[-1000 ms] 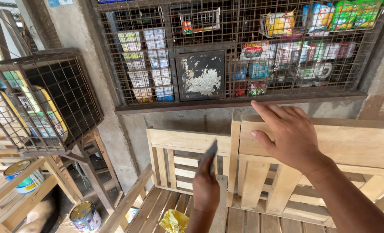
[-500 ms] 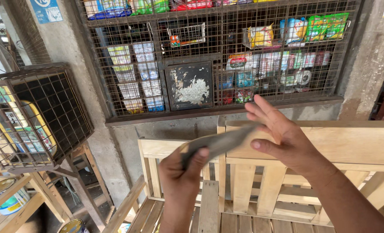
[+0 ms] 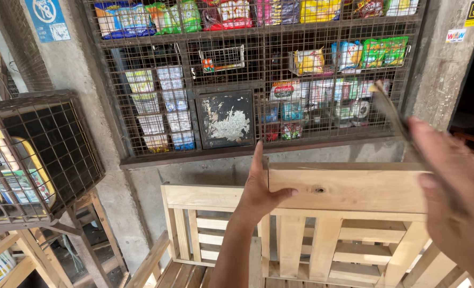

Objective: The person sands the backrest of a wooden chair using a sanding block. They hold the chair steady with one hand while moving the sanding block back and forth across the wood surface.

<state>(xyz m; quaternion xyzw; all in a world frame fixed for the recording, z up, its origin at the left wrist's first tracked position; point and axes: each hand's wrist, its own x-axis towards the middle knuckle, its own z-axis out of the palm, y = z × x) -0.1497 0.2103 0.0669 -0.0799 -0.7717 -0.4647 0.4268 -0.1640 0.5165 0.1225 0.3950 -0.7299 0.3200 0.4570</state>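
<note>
sandpaper strip [image 3: 391, 114] passed to right hand [image 3: 455, 197]

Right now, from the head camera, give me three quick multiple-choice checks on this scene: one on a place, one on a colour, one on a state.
1. Where does the left hand rest?
A. On the wire cage
B. On the top rail of the wooden bench back
C. On the paint can

2. What colour is the sign at the wall's upper left?
A. Blue
B. Red
C. Green

3. How does the right hand stand?
A. Flat on the bench seat
B. Empty and shut in a fist
C. Raised, holding a thin flat strip

Answers:
1 B: the palm lies against the pale wooden bench rail.
2 A: the sign is blue with white marks.
3 C: the strip sticks up from the blurred fingers, before the mesh shelf.
</note>
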